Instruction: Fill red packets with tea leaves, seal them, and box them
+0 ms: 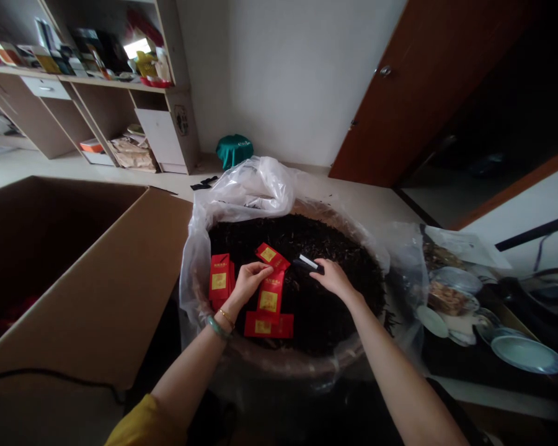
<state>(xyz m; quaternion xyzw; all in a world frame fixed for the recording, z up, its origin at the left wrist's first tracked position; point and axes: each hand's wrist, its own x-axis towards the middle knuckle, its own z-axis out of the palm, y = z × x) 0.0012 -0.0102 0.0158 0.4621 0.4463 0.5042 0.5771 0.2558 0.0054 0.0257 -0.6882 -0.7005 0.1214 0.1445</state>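
Observation:
My left hand (250, 282) pinches the top edge of a red packet (270, 297) with a gold label. In my right hand (332, 277), the fingers are closed round a small black hand tool (307, 265) with a white strip on top. The tool is apart from the packet, a little to its right. Another red packet (256, 326) lies crosswise under the lower end of the held one, and one more (268, 253) sits just beyond it. Further left is a small stack of red packets (219, 280). All rest over dark, loose dried leaves (325, 244).
The leaves fill a wide round container lined with clear plastic (193, 248). A large open cardboard box (116, 279) stands at left. To the right are a bag of brown pieces (446, 299) and a pale dish (526, 353). A green-covered stool (235, 148) stands behind.

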